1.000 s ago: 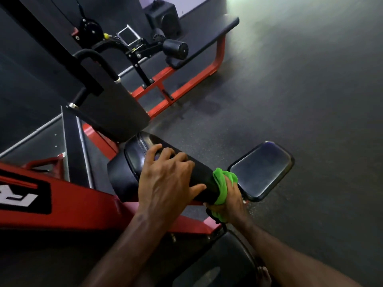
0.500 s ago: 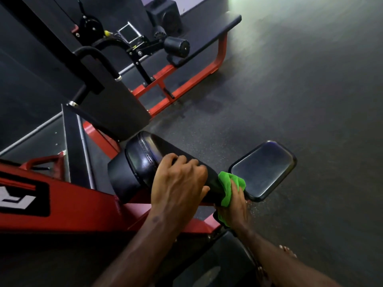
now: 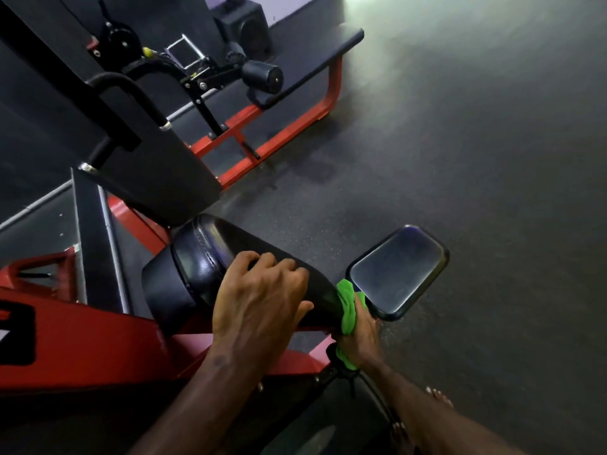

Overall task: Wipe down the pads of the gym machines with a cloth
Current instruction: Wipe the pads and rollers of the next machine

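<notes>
**Cloth at the lower end of the long pad**

We see the long black pad (image 3: pixel 210 257) running from about 10 o'clock down toward 4 o'clock across the middle of the view, mounted on a red frame (image 3: pixel 98 333). Our left hand (image 3: pixel 259 303) lies over the top of this pad, fingers curled over its far edge and thumb pointing toward the cloth, so it grips the pad. At 3 o'clock from that hand, our right hand (image 3: pixel 359 336) is clamped on a bright green cloth (image 3: pixel 347 310), bunched against the lower end of the pad. Part of the cloth shows above the hand and a small part below it, near the wrist.

Just beside the cloth, toward 2 o'clock, sits a smaller flat black pad (image 3: pixel 399 274) with rounded corners and a dull sheen; we cannot tell whether the cloth touches it.

Toward 11 o'clock a black upright panel (image 3: pixel 157 169) with a curved black handle (image 3: pixel 128 90) rises above the long pad. Farther off, near 12 o'clock, another machine stands on the dark floor (image 3: pixel 460 159), with a roller pad (image 3: pixel 262 77) and a narrow black bench (image 3: pixel 315 60) on red legs. Toes (image 3: pixel 438 397) show at 5 o'clock.
</notes>
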A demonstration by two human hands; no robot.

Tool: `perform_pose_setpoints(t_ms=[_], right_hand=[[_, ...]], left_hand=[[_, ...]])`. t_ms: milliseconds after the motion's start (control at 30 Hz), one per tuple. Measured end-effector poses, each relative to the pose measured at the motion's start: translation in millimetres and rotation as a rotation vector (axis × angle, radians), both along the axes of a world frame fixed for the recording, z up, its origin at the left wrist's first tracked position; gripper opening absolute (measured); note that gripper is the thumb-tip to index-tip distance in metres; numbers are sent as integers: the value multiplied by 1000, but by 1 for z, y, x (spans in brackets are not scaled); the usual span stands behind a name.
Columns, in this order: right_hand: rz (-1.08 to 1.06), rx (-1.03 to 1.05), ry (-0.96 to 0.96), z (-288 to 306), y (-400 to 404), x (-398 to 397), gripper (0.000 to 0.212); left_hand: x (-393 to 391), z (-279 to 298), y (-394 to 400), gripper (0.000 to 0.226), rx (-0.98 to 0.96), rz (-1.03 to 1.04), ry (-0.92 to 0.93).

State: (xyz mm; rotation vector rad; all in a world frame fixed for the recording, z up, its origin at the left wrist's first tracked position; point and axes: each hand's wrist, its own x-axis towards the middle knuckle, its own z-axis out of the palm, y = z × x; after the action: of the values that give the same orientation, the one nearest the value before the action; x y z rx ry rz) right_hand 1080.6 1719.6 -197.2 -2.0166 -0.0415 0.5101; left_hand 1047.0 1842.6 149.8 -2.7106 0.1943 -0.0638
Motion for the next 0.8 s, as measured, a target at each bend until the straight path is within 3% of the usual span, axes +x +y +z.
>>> perform_pose_setpoints(t_ms=[67, 200, 300, 400, 533, 600, 667, 733, 800], right_hand=[[-69, 135, 153, -17, -7, 5, 89], [-244, 349, 547, 21, -11, 40, 21], [-265, 457, 580, 40, -4, 62, 37], [-343, 472, 642, 28, 4, 77, 21], [-153, 609, 692, 8, 22, 106, 33], [3, 548, 706, -13, 13, 111, 23], [70, 423, 766, -25, 1, 105, 31], [79, 349, 789, -25, -3, 104, 28], [12, 421, 772, -7, 9, 113, 17]], left_hand=[[0, -1, -1, 39, -3, -1, 7], [-3, -4, 0, 40, -16, -9, 17], [-1, -3, 1, 40, -4, -1, -5], [0, -7, 2, 39, -4, 13, -3], [6, -11, 1, 38, 0, 11, -15], [7, -10, 1, 37, 1, 12, -13], [4, -9, 0, 37, 11, 16, -14], [2, -8, 0, 38, 17, 21, -24], [3, -9, 0, 38, 12, 22, -37]])
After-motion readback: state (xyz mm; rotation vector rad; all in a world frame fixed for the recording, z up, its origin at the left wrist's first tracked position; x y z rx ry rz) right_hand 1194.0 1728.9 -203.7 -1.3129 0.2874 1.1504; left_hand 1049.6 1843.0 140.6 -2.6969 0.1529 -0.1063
